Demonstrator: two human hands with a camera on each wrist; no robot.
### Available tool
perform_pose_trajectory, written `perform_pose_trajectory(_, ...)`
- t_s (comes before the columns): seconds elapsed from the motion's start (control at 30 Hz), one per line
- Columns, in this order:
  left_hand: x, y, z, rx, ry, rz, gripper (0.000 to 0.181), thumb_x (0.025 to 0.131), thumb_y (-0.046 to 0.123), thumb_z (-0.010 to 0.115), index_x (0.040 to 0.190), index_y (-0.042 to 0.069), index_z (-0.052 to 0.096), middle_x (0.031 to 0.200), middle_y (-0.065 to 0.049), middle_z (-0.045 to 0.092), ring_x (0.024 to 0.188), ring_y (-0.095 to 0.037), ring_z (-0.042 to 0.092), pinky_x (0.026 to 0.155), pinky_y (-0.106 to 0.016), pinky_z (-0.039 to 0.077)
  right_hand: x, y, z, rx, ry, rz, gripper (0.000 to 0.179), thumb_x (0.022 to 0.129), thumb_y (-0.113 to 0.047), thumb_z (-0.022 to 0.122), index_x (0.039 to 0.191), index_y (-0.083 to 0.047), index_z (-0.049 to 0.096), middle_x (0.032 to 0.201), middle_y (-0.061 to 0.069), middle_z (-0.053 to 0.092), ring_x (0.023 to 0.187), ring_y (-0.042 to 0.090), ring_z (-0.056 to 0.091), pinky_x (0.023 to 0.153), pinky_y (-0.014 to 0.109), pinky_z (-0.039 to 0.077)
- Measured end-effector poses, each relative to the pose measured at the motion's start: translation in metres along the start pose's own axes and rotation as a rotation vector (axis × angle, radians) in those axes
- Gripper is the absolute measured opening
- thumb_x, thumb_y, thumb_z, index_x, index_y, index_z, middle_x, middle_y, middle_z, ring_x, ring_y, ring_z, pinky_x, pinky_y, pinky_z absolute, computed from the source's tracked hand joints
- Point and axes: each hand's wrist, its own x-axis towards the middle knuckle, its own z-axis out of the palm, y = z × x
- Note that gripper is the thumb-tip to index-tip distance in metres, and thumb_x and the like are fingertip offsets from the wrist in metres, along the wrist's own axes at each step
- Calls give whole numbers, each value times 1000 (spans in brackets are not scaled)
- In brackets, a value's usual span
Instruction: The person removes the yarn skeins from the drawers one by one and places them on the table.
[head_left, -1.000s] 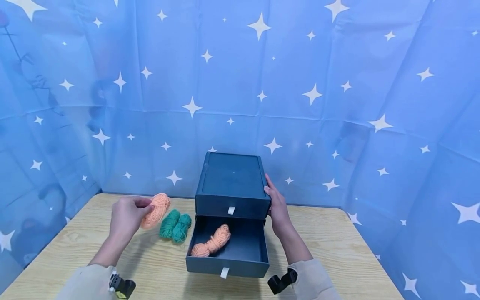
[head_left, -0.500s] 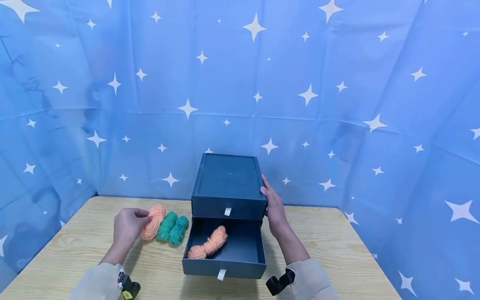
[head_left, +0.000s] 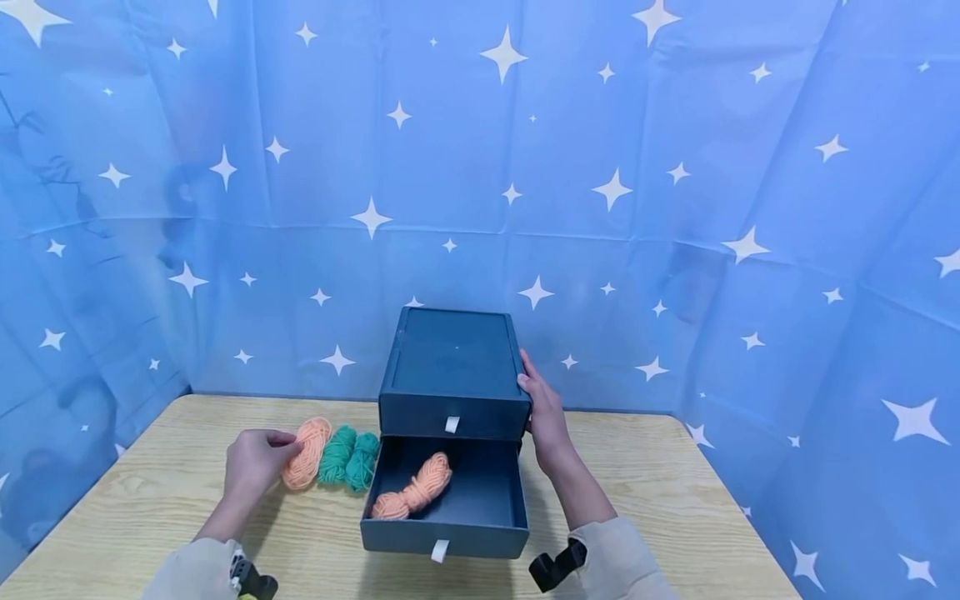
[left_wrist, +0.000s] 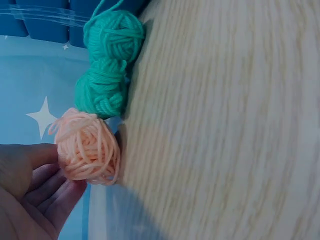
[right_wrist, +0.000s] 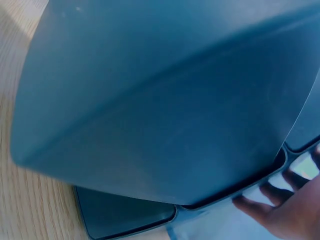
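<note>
My left hand (head_left: 253,467) pinches a peach skein of yarn (head_left: 307,454) between thumb and fingers at the table's left side. Two green skeins of yarn (head_left: 350,458) lie right beside it. In the left wrist view, the peach skein (left_wrist: 87,147) lines up with the green ones (left_wrist: 112,60). My right hand (head_left: 549,421) rests against the right side of a dark blue two-drawer box (head_left: 457,354), thumb at its top edge. The lower drawer (head_left: 480,537) is pulled out and holds another peach skein (head_left: 414,490), tied at its middle. In the right wrist view, fingertips touch the box's side (right_wrist: 165,115).
The box stands mid-table on the light wood table (head_left: 652,500). White pull tabs (head_left: 452,424) hang from both drawer fronts; the upper drawer is closed. A blue star-patterned curtain (head_left: 450,167) surrounds the table's back and sides.
My left hand has lowered the peach skein to the table beside the green skeins. My right hand has stayed at the box, and the head view has shifted slightly.
</note>
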Motion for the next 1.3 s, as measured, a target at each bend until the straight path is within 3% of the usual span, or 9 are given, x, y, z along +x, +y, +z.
perform_pose_trajectory(0.17, -1, 5, -5, 30, -38, -13, 30, 95, 17, 65, 107, -9, 73, 99, -26, 75, 68, -18, 65, 53, -28, 48, 0, 0, 0, 9, 4, 8, 54, 105, -45, 37, 158, -43, 26, 170, -2, 18, 155, 43, 21, 115, 73, 28)
perform_pose_trajectory(0.3, -6, 16, -11, 97, -24, 40, 35, 98, 20, 60, 111, -10, 72, 103, -27, 74, 71, -20, 68, 56, -29, 49, -1, 0, 0, 8, 0, 7, 54, 105, -45, 37, 158, -44, 25, 171, -1, 18, 155, 43, 21, 115, 73, 28)
perform_pose_trajectory(0.43, -16, 39, -17, 94, -16, 125, 33, 98, 19, 62, 112, -9, 72, 104, -26, 75, 74, -22, 70, 58, -30, 51, -1, 0, 0, 8, -1, 11, 54, 105, -45, 36, 158, -43, 25, 171, -1, 18, 155, 43, 20, 115, 74, 27)
perform_pose_trajectory(0.6, -40, 81, -22, 81, -38, 255, 25, 96, 18, 68, 109, -1, 76, 100, -18, 78, 75, -20, 71, 63, -33, 55, 0, 1, 0, -4, -4, 9, 56, 106, -46, 36, 160, -39, 23, 171, -2, 16, 156, 43, 16, 114, 76, 25)
perform_pose_trajectory(0.73, -61, 114, -25, 80, -108, 325, 18, 93, 15, 72, 106, 4, 78, 97, -11, 79, 80, -17, 72, 68, -33, 59, 0, 2, 0, -13, -3, 4, 57, 106, -46, 36, 160, -38, 23, 171, -2, 16, 157, 42, 15, 114, 76, 24)
perform_pose_trajectory(0.9, -82, 145, -21, 35, -204, 357, 12, 88, 10, 76, 99, 8, 79, 94, -4, 79, 80, -11, 72, 68, -26, 59, 0, 1, 0, -5, -2, 2, 55, 106, -47, 36, 159, -41, 23, 171, -2, 16, 157, 41, 15, 115, 75, 25)
perform_pose_trajectory(1.13, -97, 163, -5, 19, -331, 490, 10, 83, 6, 80, 94, 8, 80, 91, -3, 78, 75, -6, 70, 65, -19, 57, 0, 0, 0, 4, 1, 5, 58, 106, -46, 36, 161, -35, 22, 170, 2, 19, 153, 44, 24, 114, 73, 30)
perform_pose_trajectory(1.3, -100, 170, 10, 104, -386, 500, 8, 82, 7, 81, 90, 8, 80, 85, -2, 77, 75, -9, 71, 67, -28, 60, 0, 0, 1, 6, 1, 6, 58, 106, -46, 36, 161, -37, 23, 170, 1, 21, 153, 44, 26, 114, 72, 31)
